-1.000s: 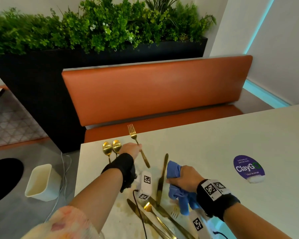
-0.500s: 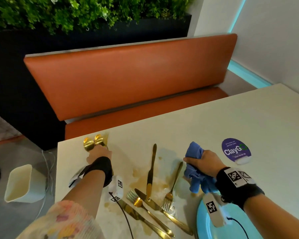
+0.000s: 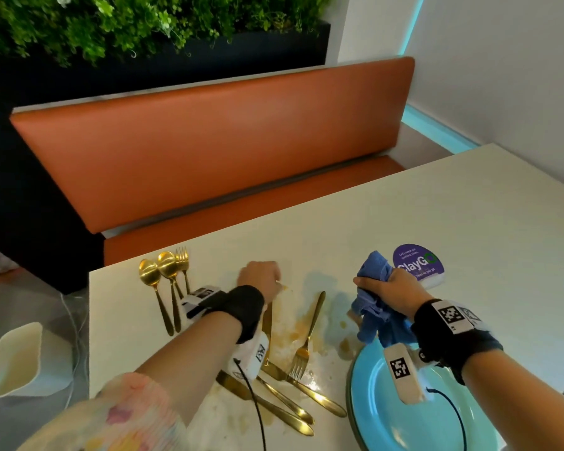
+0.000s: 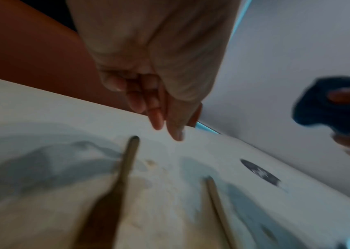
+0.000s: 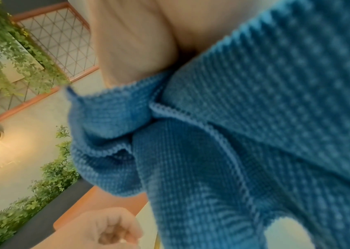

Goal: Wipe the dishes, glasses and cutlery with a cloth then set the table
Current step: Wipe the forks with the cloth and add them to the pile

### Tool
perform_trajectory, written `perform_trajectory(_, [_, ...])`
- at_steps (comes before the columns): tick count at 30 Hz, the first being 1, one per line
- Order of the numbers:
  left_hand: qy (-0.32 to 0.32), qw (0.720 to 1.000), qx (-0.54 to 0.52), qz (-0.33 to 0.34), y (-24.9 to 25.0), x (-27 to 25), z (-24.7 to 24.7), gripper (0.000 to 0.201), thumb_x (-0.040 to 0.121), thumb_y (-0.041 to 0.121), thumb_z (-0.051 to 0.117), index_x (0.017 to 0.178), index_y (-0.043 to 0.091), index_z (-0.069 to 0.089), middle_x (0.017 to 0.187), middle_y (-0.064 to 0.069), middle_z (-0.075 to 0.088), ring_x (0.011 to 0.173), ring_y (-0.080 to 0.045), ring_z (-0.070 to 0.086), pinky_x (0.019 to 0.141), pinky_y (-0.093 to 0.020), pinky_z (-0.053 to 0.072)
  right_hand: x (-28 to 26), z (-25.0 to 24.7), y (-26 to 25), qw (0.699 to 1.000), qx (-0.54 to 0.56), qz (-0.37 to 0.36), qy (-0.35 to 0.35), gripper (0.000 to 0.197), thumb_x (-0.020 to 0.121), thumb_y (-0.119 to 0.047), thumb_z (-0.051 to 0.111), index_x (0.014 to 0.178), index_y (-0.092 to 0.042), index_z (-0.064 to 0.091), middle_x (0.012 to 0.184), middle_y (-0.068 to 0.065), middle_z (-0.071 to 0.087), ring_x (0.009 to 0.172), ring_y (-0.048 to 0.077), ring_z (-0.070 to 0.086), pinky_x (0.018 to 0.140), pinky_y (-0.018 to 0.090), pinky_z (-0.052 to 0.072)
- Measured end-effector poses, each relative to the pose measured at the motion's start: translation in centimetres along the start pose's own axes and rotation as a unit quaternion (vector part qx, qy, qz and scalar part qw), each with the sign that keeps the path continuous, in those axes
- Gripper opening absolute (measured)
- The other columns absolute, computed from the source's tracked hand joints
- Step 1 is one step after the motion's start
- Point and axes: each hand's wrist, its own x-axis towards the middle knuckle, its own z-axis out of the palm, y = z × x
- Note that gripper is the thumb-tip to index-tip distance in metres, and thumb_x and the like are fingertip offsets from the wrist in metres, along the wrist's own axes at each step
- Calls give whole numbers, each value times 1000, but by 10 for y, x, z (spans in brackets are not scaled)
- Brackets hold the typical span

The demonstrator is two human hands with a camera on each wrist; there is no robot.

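My left hand (image 3: pixel 259 278) hovers over the stained table (image 3: pixel 404 206), fingers loosely curled and holding nothing, just above the tip of a gold knife (image 4: pixel 127 168). That knife (image 3: pixel 267 320) lies partly hidden under my wrist. My right hand (image 3: pixel 388 284) grips a bunched blue cloth (image 3: pixel 372 288) above the rim of a turquoise plate (image 3: pixel 404 418). Two gold spoons (image 3: pixel 158 271) and a gold fork (image 3: pixel 182 258) lie side by side at the far left corner. Another fork (image 3: pixel 306 336) lies between my hands. The cloth (image 5: pixel 212 134) fills the right wrist view.
Several more gold knives and spoons (image 3: pixel 284 398) lie crossed near the front edge, among brown stains (image 3: pixel 293 333). A purple sticker (image 3: pixel 417 262) is on the table behind the cloth. An orange bench (image 3: pixel 209 151) stands beyond the table, a white bin (image 3: pixel 23 359) on the floor at left.
My left hand has laid the fork beside the two spoons, let go, and moved right to above the knife. My right hand still holds the cloth. The view has tilted down.
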Motion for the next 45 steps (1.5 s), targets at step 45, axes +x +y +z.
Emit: perform_trajectory(45, [-5, 963, -268, -11, 64, -71, -33, 24, 83, 23, 69, 100, 8, 72, 105, -8, 71, 96, -20, 62, 88, -27, 47, -36, 28, 1, 818, 553, 26, -157, 42, 72, -11, 70, 108, 7, 58, 101, 22, 65, 93, 33, 61, 75, 38, 54])
